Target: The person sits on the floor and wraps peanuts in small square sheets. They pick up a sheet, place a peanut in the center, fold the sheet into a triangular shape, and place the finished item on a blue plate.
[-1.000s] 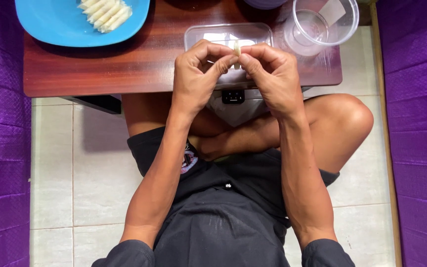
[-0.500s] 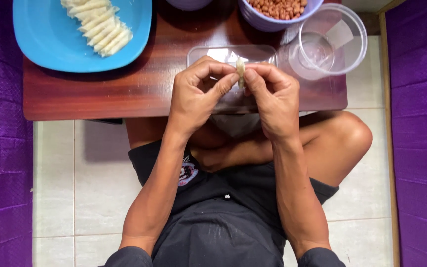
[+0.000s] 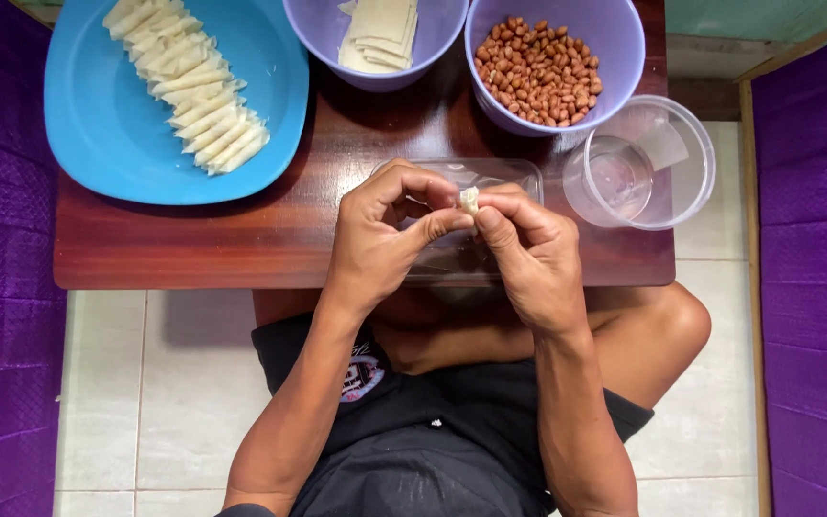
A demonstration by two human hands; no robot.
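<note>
Low wooden bench [image 3: 241, 249] over tiled floor: both hands, left [image 3: 380, 239] and right [image 3: 528, 254], are pinching one small wrap [image 3: 469, 199] above the clear tray [image 3: 519, 172]. Finished rolls [image 3: 193, 86] are filling the plate [image 3: 98, 144] beyond; wrappers [image 3: 380, 33] and peanuts [image 3: 543, 67] are remaining.

- A clear plastic rectangular container [image 3: 519, 172] stands on the wooden table, partly behind the hands.
- A round clear plastic tub [image 3: 667, 163] stands at its right, near the table corner.
- No labels, signs or screens are visible.
</note>
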